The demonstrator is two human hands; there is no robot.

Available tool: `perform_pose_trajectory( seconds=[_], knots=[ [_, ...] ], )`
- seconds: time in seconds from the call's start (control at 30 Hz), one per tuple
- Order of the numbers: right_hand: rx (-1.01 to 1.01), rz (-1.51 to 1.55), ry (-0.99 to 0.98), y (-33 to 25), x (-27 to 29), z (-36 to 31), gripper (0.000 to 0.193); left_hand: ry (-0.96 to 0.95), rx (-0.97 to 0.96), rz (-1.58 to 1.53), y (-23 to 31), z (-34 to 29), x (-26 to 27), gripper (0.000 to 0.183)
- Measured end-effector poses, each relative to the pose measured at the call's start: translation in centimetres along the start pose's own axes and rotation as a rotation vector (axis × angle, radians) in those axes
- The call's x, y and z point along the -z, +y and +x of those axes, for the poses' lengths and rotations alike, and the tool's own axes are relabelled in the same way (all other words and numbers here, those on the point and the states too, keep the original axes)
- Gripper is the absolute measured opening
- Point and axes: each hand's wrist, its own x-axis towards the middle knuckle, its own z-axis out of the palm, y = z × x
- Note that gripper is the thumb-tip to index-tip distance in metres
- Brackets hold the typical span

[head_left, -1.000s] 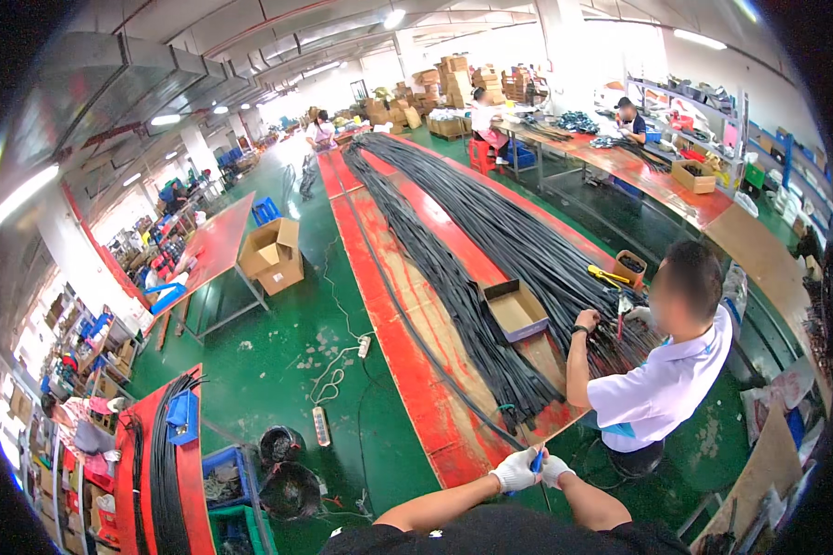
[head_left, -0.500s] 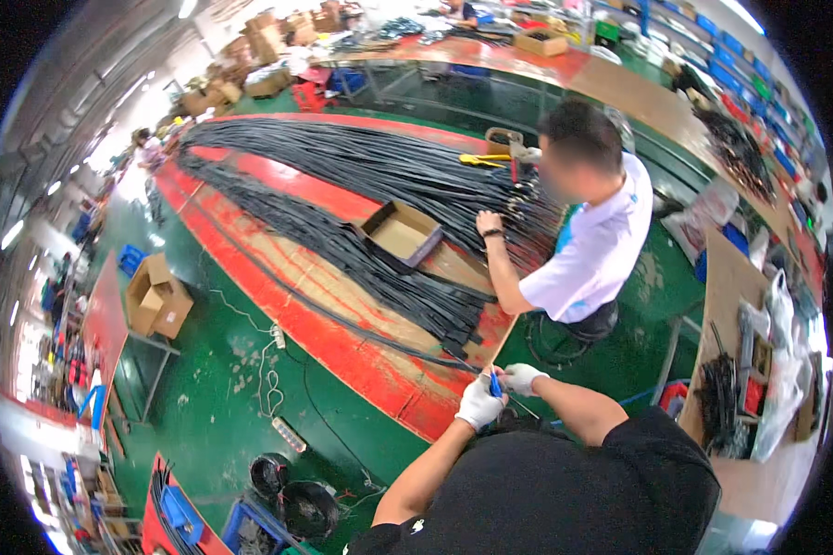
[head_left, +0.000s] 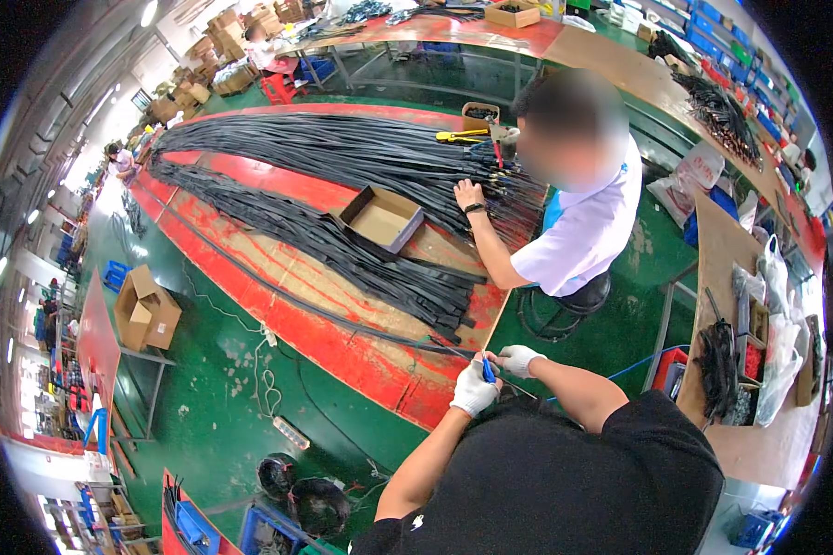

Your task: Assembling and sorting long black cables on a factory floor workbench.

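My left hand (head_left: 473,392), in a white glove, is closed around a blue-handled tool (head_left: 488,372) whose working end is too small to make out. A long black cable (head_left: 361,326) runs along the near side of the red table (head_left: 319,356) and reaches my hands at the table's corner. Close by on the right, my gloved right hand (head_left: 522,361) has its fingertips pinched together beside the tool. What they pinch is too small to name. Several black cables (head_left: 389,282) lie bundled on the tabletop beyond my hands.
Across the table corner a co-worker (head_left: 578,213) sits with one hand on a second cable bundle (head_left: 342,153). An open cardboard box (head_left: 379,220) rests between the bundles. Yellow-handled pliers (head_left: 461,136) lie near the co-worker. At right stands a brown bench (head_left: 713,231) with plastic bags.
The whole view has shifted slightly. My right hand has drawn a little closer to the left one at the tool. The co-worker's head has turned or tilted slightly.
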Motion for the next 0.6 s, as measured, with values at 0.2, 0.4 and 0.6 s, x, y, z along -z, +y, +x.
perform_pose_trajectory(
  seconds=[0.2, 0.4, 0.6],
  knots=[
    [0.114, -0.089, 0.069, 1.7, 0.1, 1.0, 0.051, -0.027, -0.013, 0.008, 0.1, 0.7, 0.0, 0.043],
    [0.053, -0.031, -0.009, -0.1, -0.1, 0.7, 0.042, -0.010, -0.023, -0.017, -2.4, 0.5, 0.2, 0.043],
    [0.214, -0.177, -0.006, 0.7, 0.7, 0.1, 0.040, 0.009, -0.009, 0.008, -1.4, 0.2, 0.4, 0.048]
  ],
)
